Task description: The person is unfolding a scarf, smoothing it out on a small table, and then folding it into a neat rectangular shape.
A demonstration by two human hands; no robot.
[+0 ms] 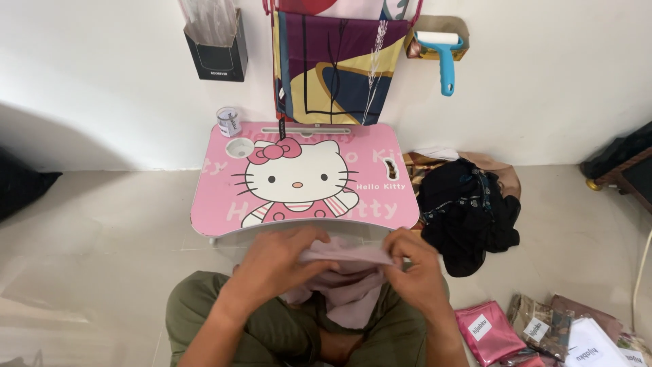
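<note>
Both hands clench a pale pink cloth (346, 275) over the lap, at six o'clock from the pink desk (224, 204). Left hand (282, 261) and right hand (415, 272) should keep an even grip on the top edge, probably a fold line.

Bright, even daylight — soft shadow on the wall (81, 136) at left, edges slightly bowed.

You have one view only, from the camera on your head, looking steeply down and forward over your lap. It sits close above your hands (339, 268), with the desk (224, 211) just beyond and the wall (543, 102) at the top.
</note>
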